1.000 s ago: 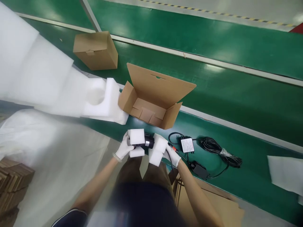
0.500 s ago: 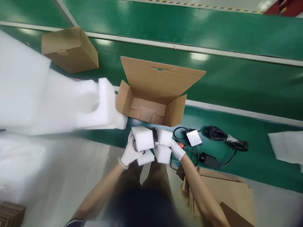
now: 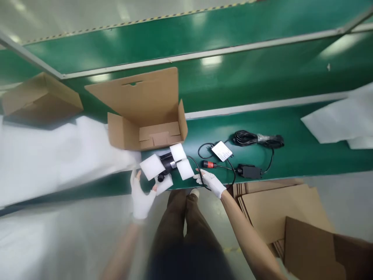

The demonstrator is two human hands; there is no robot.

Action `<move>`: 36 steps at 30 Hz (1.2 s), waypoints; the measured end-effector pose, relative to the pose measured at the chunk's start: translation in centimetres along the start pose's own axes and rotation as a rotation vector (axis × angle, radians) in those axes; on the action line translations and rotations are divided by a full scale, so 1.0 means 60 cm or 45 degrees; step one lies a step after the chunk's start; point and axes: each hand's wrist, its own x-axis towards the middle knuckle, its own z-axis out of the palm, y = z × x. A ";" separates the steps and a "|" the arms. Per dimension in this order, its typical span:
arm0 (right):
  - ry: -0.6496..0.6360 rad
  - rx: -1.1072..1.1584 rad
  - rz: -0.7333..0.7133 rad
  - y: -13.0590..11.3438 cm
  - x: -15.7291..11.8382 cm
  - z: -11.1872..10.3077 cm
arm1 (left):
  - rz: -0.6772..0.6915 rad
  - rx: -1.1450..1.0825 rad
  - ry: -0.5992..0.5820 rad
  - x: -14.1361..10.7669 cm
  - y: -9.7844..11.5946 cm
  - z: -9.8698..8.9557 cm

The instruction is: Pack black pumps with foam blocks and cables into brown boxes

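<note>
A black cylindrical device (image 3: 166,162) lies at the bench edge with white foam blocks (image 3: 152,167) fitted around both ends. My left hand (image 3: 142,198), in a white glove, is just left of the foam, thumb and fingers spread and holding nothing. On the other side, my gloved right hand (image 3: 212,183) has its fingers stretched toward the right foam block (image 3: 185,169). A black cable (image 3: 199,171) from the device runs across those fingers; whether they grip it I cannot make out. Behind the device stands an open cardboard box (image 3: 128,132), its flaps up.
Right of my hands lie a connector with a red band (image 3: 209,164), a white-labelled box (image 3: 222,151), a black adapter (image 3: 250,171) and a coiled cable (image 3: 246,138). White foam (image 3: 58,151) covers the left bench. Flat cardboard (image 3: 279,206) is stacked below right.
My left hand has let go of the foam and drawn back to the left. The foam-fitted device now rests on the bench edge. The view has swung right.
</note>
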 end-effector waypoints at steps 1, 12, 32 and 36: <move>-0.006 0.032 -0.038 0.006 -0.016 -0.001 | 0.156 0.194 -0.031 0.006 0.022 0.011; -0.012 0.353 -0.062 0.101 -0.002 0.070 | 0.544 0.987 -0.348 0.078 0.105 0.180; 0.186 -0.447 -0.321 0.100 0.044 0.189 | 0.381 1.032 0.005 0.056 0.091 0.210; 0.277 -0.849 -0.154 0.071 0.066 0.208 | 0.338 1.035 0.001 0.057 0.090 0.210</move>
